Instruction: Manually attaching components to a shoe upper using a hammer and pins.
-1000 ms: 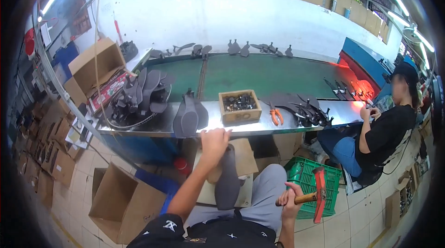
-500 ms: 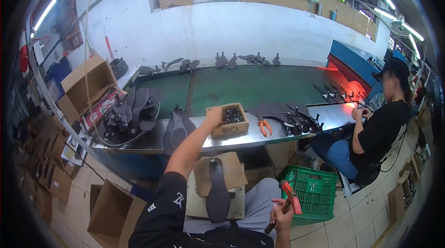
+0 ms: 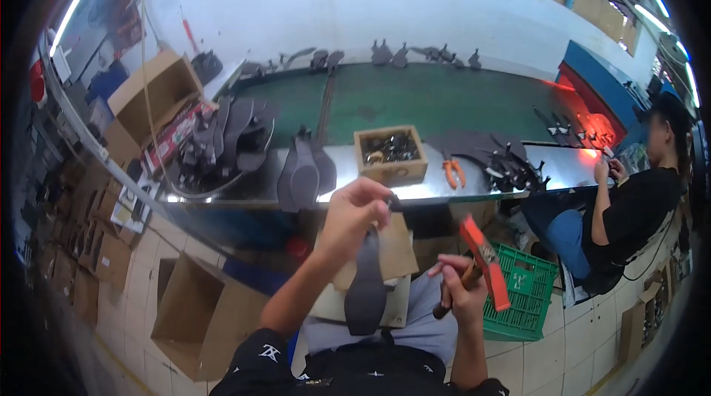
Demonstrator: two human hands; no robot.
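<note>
My left hand (image 3: 354,218) is raised over my lap, thumb and fingers pinching a small dark part (image 3: 391,201) too small to name. Below it, a dark grey shoe-sole-shaped piece (image 3: 364,289) lies lengthwise on a tan board (image 3: 400,248) across my lap; the hand hides its far end. To the right, my right hand (image 3: 465,292) grips the wooden handle of a hammer (image 3: 489,266) with a red head, held up above my thigh. Just beyond my left hand, a wooden box (image 3: 392,172) of small dark parts stands on the metal bench edge.
Orange-handled pliers (image 3: 453,172) and grey sole pieces (image 3: 474,146) lie right of the box. More soles (image 3: 237,129) are heaped left. Behind runs a green conveyor belt (image 3: 437,92). A green crate (image 3: 522,285) stands by my right leg; a co-worker (image 3: 641,181) sits at far right.
My left hand has come back from the box toward my lap with a small dark part. The hammer has risen and tilted in my right hand. The view has shifted.
</note>
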